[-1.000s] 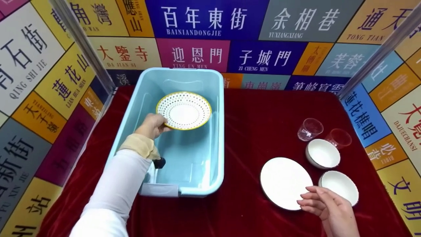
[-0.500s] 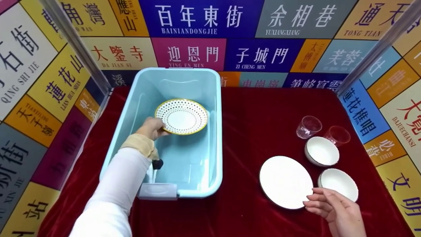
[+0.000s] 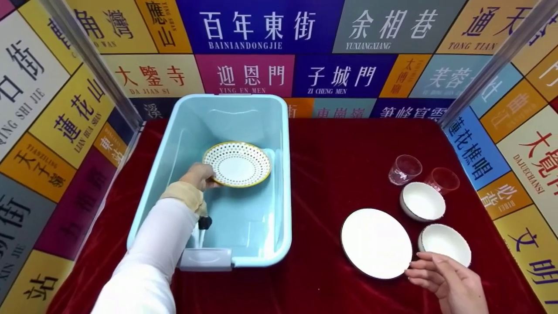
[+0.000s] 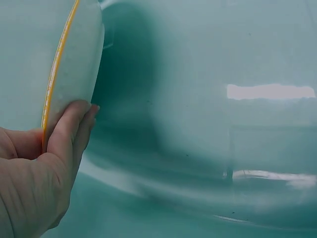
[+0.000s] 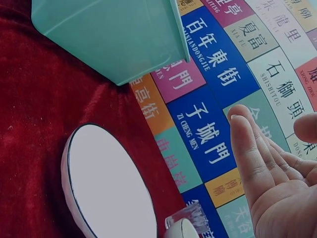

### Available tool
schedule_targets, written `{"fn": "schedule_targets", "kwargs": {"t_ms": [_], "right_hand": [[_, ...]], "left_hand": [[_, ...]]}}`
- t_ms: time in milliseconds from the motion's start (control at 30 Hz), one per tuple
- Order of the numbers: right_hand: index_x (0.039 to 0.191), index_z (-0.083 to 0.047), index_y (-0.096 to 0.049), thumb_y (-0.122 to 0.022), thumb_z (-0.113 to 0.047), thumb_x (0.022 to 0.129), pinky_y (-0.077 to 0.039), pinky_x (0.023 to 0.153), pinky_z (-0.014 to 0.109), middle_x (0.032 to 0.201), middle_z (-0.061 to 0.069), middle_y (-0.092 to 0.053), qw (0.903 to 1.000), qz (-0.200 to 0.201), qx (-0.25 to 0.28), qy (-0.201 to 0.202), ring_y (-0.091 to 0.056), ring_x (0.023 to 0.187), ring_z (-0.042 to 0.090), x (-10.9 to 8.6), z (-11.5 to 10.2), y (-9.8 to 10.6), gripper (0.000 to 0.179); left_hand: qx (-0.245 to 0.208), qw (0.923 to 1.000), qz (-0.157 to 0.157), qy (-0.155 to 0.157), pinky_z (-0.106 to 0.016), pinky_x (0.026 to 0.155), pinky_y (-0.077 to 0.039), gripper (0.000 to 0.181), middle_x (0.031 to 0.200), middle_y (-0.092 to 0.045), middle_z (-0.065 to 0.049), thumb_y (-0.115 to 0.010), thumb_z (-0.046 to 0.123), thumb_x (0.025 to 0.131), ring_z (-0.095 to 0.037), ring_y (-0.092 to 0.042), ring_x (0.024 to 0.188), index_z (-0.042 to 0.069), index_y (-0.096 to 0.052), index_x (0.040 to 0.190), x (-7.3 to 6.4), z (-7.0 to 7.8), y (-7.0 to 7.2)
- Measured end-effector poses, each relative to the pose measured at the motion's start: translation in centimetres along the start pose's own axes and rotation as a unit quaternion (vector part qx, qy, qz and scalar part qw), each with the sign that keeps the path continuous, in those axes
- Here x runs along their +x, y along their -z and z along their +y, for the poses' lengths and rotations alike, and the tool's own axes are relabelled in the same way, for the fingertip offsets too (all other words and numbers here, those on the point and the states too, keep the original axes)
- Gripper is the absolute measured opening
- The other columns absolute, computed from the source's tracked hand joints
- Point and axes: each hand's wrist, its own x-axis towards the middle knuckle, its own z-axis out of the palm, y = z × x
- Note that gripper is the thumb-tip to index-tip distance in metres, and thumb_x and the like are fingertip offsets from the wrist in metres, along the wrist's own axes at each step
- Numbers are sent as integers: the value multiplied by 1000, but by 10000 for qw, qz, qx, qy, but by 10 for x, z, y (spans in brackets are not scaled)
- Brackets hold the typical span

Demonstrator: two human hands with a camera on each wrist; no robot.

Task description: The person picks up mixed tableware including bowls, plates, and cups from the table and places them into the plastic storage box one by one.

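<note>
My left hand pinches the near-left rim of a white plate with dark dots and a yellow edge, inside a light blue plastic tub. In the left wrist view the thumb is on one side of the plate and the fingers lie along its underside, above the tub's floor. My right hand holds nothing, its fingers relaxed. It hovers by the right edge of a flat white plate with a dark rim, overlapping the nearer white bowl in the head view.
A second white bowl stands farther back, beside a clear glass and a reddish glass. The tub has a grey handle at its near end. Sign-covered walls enclose the dark red cloth.
My left hand has lowered the dotted plate and brought it nearer in the tub. The right hand has shifted slightly right, still holding nothing. The head view has drifted a little.
</note>
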Motion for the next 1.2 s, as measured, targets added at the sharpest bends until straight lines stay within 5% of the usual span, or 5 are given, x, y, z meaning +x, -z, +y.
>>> {"fn": "schedule_targets", "kwargs": {"t_ms": [367, 633, 1033, 1200], "right_hand": [[107, -2, -74, -44, -15, 109, -65, 73, 40, 93, 14, -77, 9998, -95, 127, -108, -77, 83, 26, 3, 3, 6, 33], [110, 3, -72, -39, -10, 109, -65, 73, 41, 92, 18, -76, 9974, -395, 594, 133, -77, 82, 28, 5, 7, 9, 35], [110, -2, -73, -42, -15, 109, -65, 74, 42, 94, 18, -76, 9983, -406, 407, -76, -77, 85, 29, 8, 12, 13, 34], [110, -7, -74, -49, -23, 107, -64, 77, 42, 96, 16, -77, 9984, -259, 341, -372, -77, 87, 29, 7, 17, 21, 30]], "left_hand": [[84, 9999, -35, -117, -30, 84, -63, 49, 111, -58, -14, -37, -13, 95, -20, -67, 88, -7, -40, 144, 8, -11, -1], [818, 9964, -106, -167, -26, 73, -62, 33, 97, -57, -10, -40, -12, 95, -13, -61, 70, -4, -47, 126, 18, -13, -9], [1072, 9941, 32, -171, -23, 57, -55, 28, 91, -55, -9, -40, -12, 93, -13, -56, 62, -5, -52, 118, 25, -17, 0], [1213, 9925, 59, -119, -24, 63, -58, 30, 95, -56, -9, -43, -9, 95, -15, -60, 69, -6, -52, 124, 31, -17, 0]]}}
